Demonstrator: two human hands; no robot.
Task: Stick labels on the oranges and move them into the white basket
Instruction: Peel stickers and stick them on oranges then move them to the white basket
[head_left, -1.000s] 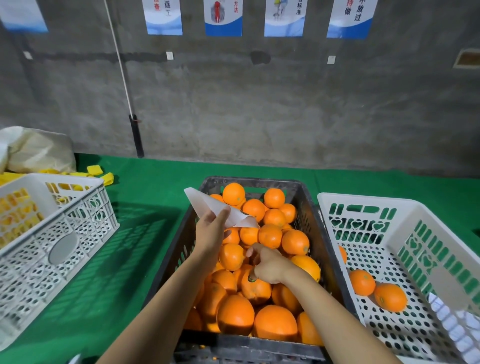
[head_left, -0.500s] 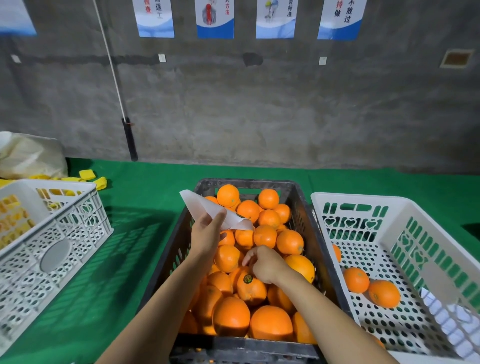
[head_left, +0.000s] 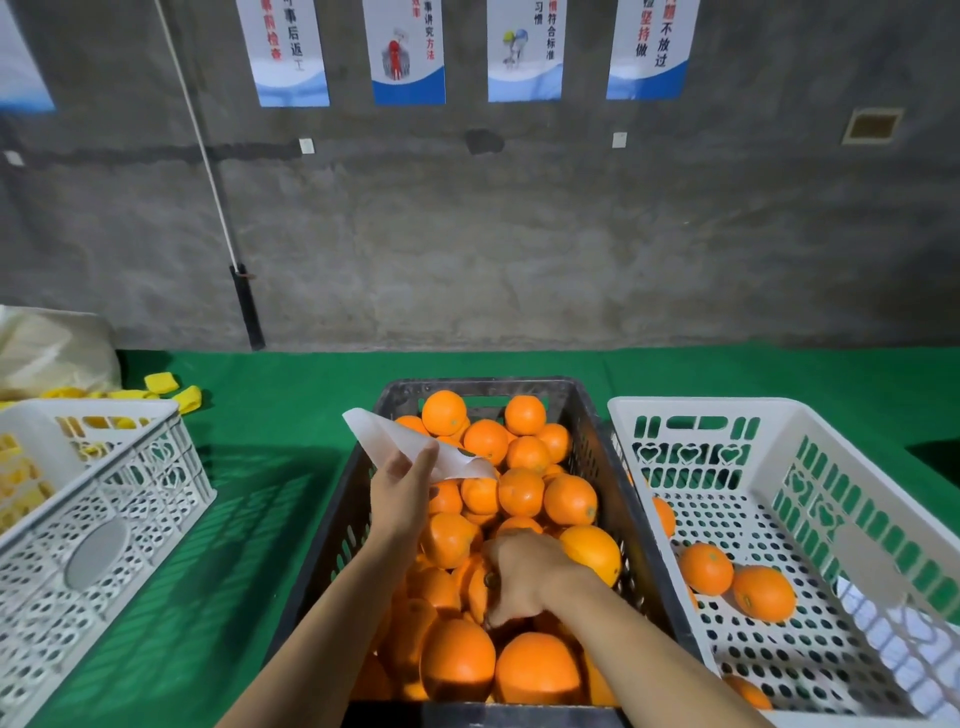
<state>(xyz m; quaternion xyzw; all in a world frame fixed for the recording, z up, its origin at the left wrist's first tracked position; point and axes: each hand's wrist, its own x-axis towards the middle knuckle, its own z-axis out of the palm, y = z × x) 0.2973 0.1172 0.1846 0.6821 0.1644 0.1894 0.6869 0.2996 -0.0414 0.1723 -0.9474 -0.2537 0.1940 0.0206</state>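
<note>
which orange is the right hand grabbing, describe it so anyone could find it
Start at the dark crate in the middle of the green table. Near its front, the right hand curls over one orange, the only one there with fingers wrapped round it.

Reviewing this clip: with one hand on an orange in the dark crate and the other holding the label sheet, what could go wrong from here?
1. The right hand grips an orange low in the heaped dark crate; pulling it out may shift neighbouring fruit.
2. The label sheet, pinched by the left hand, curls loosely and could crease or stick to itself.
3. The white basket has a raised rim the orange must clear.
</note>
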